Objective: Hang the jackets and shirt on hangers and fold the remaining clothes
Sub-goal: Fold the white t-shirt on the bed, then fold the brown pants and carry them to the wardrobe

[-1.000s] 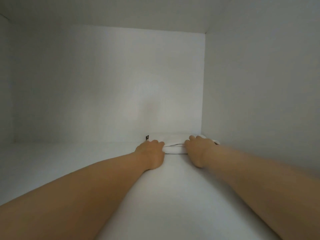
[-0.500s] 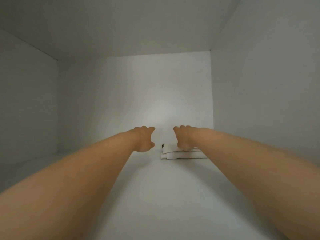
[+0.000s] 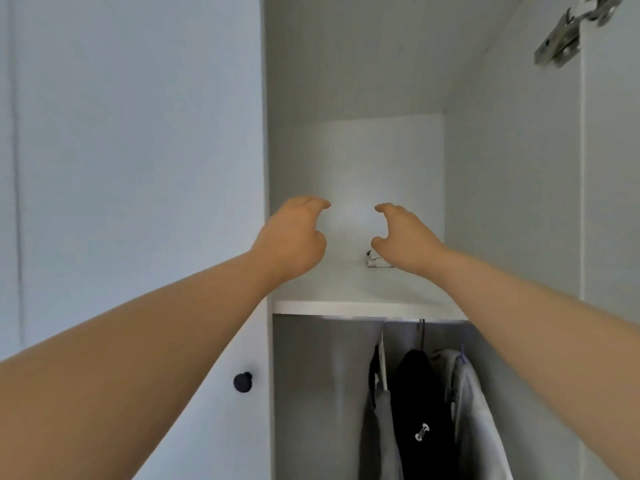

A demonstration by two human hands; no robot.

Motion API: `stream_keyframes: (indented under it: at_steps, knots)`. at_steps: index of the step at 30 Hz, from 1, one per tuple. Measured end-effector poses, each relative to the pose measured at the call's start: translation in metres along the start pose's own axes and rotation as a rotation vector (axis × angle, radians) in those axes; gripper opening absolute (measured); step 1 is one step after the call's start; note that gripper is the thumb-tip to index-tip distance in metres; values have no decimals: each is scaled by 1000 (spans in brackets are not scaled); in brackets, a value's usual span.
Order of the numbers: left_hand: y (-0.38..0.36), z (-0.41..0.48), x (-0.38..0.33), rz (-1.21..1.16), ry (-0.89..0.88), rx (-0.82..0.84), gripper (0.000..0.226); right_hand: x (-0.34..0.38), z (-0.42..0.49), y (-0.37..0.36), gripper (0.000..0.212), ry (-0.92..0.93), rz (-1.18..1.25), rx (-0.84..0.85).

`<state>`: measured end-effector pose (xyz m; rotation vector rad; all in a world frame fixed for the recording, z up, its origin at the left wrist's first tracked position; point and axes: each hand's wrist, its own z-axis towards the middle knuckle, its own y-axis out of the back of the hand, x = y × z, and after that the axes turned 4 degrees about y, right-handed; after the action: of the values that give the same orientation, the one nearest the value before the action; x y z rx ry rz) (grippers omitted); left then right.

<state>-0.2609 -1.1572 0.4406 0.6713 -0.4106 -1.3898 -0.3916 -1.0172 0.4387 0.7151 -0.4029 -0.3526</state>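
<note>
left hand (image 3: 294, 237) and right hand (image 3: 403, 237) backed off the folded white garment (image 3: 376, 263), both empty; jackets (image 3: 419, 389) hang below, seems nearly done.

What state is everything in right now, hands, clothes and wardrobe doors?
Left hand: open, empty.
Right hand: open, empty.
Folded white garment: lying on the shelf.
Black jacket: hanging.
Pale grey jacket: hanging.
Knobbed door: closed.
Right door: open.

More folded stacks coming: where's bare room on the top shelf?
Shelf is bare from the left wall to the folded white garment at back right, plus the front edge. Crowded below: hanging jackets bunch toward the right.
</note>
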Motion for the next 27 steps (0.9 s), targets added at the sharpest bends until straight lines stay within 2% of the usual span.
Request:
stream_keyframes:
  at_steps: [4,7,11,18,21,27]
  knots:
    - [51,-72,23,35,50,26,56,64,-49,-9,62,85,36,14]
    - [84,-126,55,86,165,55,59,122,-79,-27,57,170,91,-63]
    - [122,-214,106,183,316,64,67,204,-113,-68,49,301,308,-115]
    - [215,-393,177,350,736,66,71,378,-185,-168,51,480,539,188]
    - [257,-474,184,423,904,68,72,453,-234,-197,54,551,650,363]
    - [316,-655,169,564,1323,61,74,584,-365,-248,57,820,778,698]
